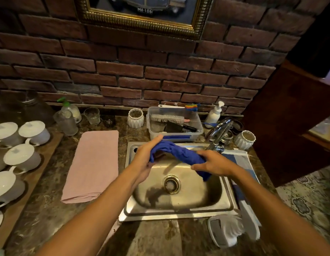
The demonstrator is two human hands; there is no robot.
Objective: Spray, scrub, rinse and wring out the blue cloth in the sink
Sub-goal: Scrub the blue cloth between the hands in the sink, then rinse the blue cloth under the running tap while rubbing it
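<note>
Both forearms reach in from the bottom edge toward the blue cloth, which is bunched into a thick roll and held in the air over the steel sink, above the drain and clear of the basin floor. Its long axis runs roughly left to right, sloping down toward the right, with a loose tail hanging below the right hand.

That hand's fingers are curled tight around the lower right end; the left hand clasps the upper left end, its fingers wrapped over the far side. So the cloth spans between the two grips, each hand equally near its own end. This reads as wringing: opposite twists along that axis should squeeze the water down into the basin.

No water shows at the faucet, just beyond the right hand. A pink towel lies flat on the desk left of the sink.
</note>
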